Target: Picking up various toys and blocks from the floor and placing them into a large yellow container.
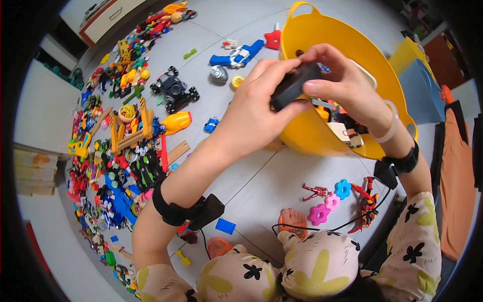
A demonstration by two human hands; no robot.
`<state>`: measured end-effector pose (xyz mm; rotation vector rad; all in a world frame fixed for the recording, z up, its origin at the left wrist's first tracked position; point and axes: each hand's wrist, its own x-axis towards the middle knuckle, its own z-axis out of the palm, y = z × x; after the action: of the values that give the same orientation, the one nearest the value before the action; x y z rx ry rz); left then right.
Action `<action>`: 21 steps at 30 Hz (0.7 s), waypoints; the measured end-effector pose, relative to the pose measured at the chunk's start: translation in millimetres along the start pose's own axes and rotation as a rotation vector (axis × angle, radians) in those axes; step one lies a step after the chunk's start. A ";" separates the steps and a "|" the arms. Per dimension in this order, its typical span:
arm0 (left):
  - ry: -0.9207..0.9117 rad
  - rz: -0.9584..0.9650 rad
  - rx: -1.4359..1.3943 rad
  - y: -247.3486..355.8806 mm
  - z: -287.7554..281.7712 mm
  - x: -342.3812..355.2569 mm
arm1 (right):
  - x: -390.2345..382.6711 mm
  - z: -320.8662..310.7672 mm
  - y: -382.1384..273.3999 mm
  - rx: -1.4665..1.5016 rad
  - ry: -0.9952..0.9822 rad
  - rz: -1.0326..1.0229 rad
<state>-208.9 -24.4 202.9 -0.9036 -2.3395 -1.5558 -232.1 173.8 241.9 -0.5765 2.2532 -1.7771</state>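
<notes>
One grey tiled floor, greatest in extent and apparently hard; chipping conceivable for anything dropped on it. Along its left side, a long, dense heap of mixed multicoloured plastic toys; likely to spread if nudged. Next in size, a deep yellow flexible-looking plastic tub with loop handles, part-filled with toys; possible sliding or tipping under pressure from the bare right forearm. At its near-left rim, left grip and right grip, both pinching, thumbs against fingers, on a dark black blocky object. Amid the heap, a light-brown wooden toy frame; nearer the tub, a black big-wheeled plastic vehicle and a blue-and-white plastic toy gun, well clear of either grip. Smaller, the black blocky object itself, held aloft; chief hazard a slip on smooth-looking sides, from early release of one thumb, with a knock against the rim or a fall outside it. Partly covered by fingers; cannot tell about loose parts. Lower right, a red jointed plastic figure beside a thin black cable; snagging conceivable from a sharp lift of the right grip. Smallest, a pink plastic gear, easily kicked by the sandalled right foot.
</notes>
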 end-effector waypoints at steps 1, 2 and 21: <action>0.020 -0.047 -0.130 2.3 -1.6 -0.3 | 0.7 -5.4 -3.1 -0.043 0.028 -0.027; 0.044 -0.093 -0.259 3.4 -5.6 -1.5 | 1.7 -11.7 -3.6 -0.084 0.055 -0.054; 0.083 -0.971 1.248 -245.6 -173.5 -211.8 | 24.9 -108.5 58.3 -0.658 0.517 0.009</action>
<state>-212.4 -323.6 -11.0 0.6224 -3.0008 0.0638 -307.9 270.1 214.3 -0.2034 3.2129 -1.2425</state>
